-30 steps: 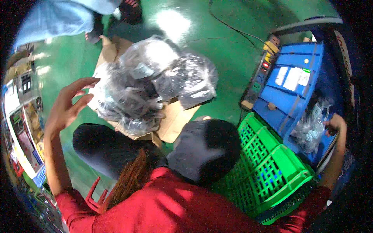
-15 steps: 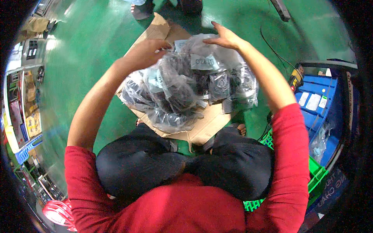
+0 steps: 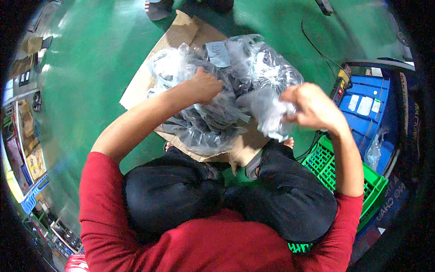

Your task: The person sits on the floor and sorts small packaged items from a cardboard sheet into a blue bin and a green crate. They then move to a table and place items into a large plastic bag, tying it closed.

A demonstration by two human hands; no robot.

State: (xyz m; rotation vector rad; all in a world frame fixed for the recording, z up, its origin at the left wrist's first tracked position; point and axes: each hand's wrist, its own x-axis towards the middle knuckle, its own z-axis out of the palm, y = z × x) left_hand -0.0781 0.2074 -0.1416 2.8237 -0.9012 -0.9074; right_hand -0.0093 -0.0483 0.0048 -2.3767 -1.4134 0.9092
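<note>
A heap of clear plastic bags point(image 3: 204, 131) with dark contents lies on an opened-out sheet of cardboard point(image 3: 136, 86) in front of me. My left hand point(image 3: 208, 87) is over the middle of the heap, its fingers curled down against the plastic with the tips hidden. My right hand point(image 3: 312, 106), at the heap's right side, pinches the bunched, whitish end of a clear plastic bag point(image 3: 274, 113). A pale blue label point(image 3: 218, 54) with handwriting shows among the bags at the far side. What the bags contain is too blurred to name.
A green plastic crate point(image 3: 321, 158) stands by my right knee. Beyond it is a blue bin point(image 3: 367, 109) with paper labels. A black cable point(image 3: 312, 45) runs over the green floor point(image 3: 90, 90). Shelves with goods line the left. Another person's foot point(image 3: 158, 9) shows at the top.
My right hand has come nearer and outward from the far side of the heap, now gripping a bag end. My left hand has moved right and nearer over the bags, which have shifted.
</note>
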